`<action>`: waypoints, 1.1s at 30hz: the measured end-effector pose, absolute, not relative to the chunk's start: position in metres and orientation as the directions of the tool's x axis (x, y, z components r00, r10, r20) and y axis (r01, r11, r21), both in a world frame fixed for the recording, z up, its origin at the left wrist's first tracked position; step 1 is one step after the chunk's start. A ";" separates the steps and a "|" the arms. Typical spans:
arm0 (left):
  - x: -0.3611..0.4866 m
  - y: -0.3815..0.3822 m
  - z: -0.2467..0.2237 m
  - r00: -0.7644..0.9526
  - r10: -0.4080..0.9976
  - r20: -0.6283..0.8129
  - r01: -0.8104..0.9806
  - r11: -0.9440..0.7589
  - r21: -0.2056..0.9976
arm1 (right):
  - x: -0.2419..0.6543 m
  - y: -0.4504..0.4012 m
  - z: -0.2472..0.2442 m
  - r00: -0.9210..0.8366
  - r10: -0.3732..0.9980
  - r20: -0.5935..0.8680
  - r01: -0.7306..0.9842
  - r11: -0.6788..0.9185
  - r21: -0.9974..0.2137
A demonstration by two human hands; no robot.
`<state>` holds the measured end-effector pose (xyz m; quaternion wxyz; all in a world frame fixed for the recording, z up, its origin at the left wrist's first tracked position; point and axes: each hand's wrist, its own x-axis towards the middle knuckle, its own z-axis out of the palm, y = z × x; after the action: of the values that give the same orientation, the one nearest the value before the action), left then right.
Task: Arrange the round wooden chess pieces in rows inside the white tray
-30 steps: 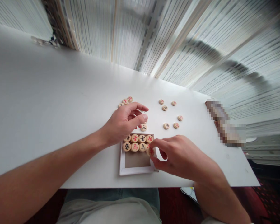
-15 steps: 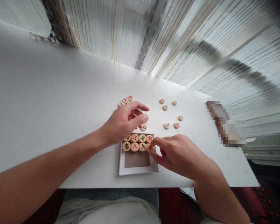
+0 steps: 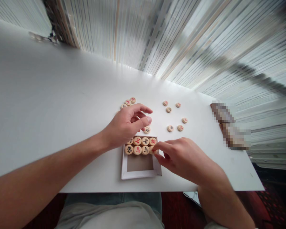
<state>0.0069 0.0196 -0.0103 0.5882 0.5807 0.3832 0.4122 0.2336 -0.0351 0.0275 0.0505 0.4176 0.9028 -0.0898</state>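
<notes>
A shallow white box (image 3: 141,174) near the table's front edge holds two rows of round wooden pieces with red and black characters; its lower part shows a bare brown bottom. My right hand (image 3: 178,156) pinches the red-marked piece (image 3: 153,150) at the right end of the lower row. Above the box's upper left corner hovers my left hand (image 3: 131,122), fingers apart and holding nothing. It partly hides the upper row's left piece and some loose pieces behind it. A black-marked piece (image 3: 146,129) lies just beyond the box.
Several loose pieces lie on the white table (image 3: 62,105), some at the right, such as one with a black character (image 3: 170,128), others beyond my left hand (image 3: 128,102). Blurred brown objects (image 3: 234,136) sit at the right edge. A striped curtain (image 3: 133,31) hangs behind.
My right fingers have shifted very slightly over the red-marked piece and cover more of it. My left hand has stayed where it was.
</notes>
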 end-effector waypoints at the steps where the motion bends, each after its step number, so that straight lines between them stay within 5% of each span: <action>1: 0.007 0.020 -0.010 0.368 0.930 0.027 -0.038 -0.014 0.999 | 0.234 -0.035 0.027 -0.647 0.745 -0.163 0.762 0.636 -0.119; 9: 0.004 0.023 -0.013 0.319 0.944 0.081 -0.058 -0.066 0.996 | 0.237 -0.036 0.031 -0.670 0.736 -0.099 0.740 0.651 -0.171; 13: -0.005 0.034 -0.011 0.184 0.970 0.158 -0.032 -0.155 0.987 | 0.241 -0.027 0.032 -0.652 0.741 0.160 0.676 0.664 -0.319; 17: -0.016 0.048 -0.008 0.055 0.973 0.226 0.053 -0.229 0.972 | 0.245 -0.005 0.020 -0.444 0.803 0.397 0.688 0.589 -0.423; 24: -0.036 0.068 -0.014 -0.058 0.939 0.340 0.243 -0.317 0.917 | 0.254 0.049 0.002 -0.148 0.965 0.216 0.558 0.262 -0.787; 33: -0.048 0.081 -0.024 -0.060 0.921 0.385 0.417 -0.327 0.848 | 0.241 0.093 -0.013 -0.137 0.955 0.265 0.599 0.292 -0.745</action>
<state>-0.0484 0.0814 -0.0241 0.2489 0.6386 0.5239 0.5057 0.2408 0.0929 -0.0129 -0.3686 0.5439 0.7143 -0.2409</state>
